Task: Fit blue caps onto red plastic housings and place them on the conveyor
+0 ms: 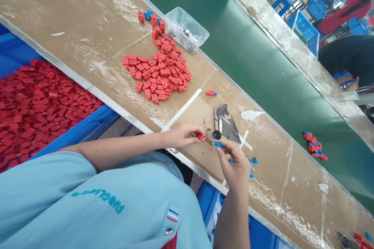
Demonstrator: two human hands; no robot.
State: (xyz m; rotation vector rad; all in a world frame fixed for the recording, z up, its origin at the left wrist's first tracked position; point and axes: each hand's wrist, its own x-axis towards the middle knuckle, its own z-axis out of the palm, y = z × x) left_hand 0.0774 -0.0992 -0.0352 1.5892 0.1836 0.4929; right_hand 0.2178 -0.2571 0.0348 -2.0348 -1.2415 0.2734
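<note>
Pinching a small red block (201, 137) between thumb and forefinger of the left hand (182, 135), just above the brown cardboard bench (87, 27); fingers clenched tight round the glossy, boxy plastic piece. Gripping a tiny blue clip (217, 144) at the fingertips of the right hand (235, 165), other fingers curled loosely; clip sitting just beside the block, nearly touching. Hovering both pieces close to a round black disc (216, 135) with a shiny rim, lying at the foot of a camouflage-patterned patch (226, 121) taped flat to the bench with white strips.

Lying scattered under the right hand: a few more blue clips (253, 161), small and angular. Spreading in a loose flat heap farther up the bench: many matching red blocks (159, 72), matte and rectangular, with some blue bits at the far end. Standing beside that heap: a clear plastic tub (187, 29), rectangular with rounded corners, holding small metal parts. Resting alone between heap and patch: one red piece with a blue end (210, 93). Clustering near the green belt (263, 66): a small pile of red-and-blue pieces (314, 146). Filling a blue crate (87, 126) at the left: a deep mass of red blocks. Running smooth and dark along the scuffed bench: the belt, edged with a clear strip
</note>
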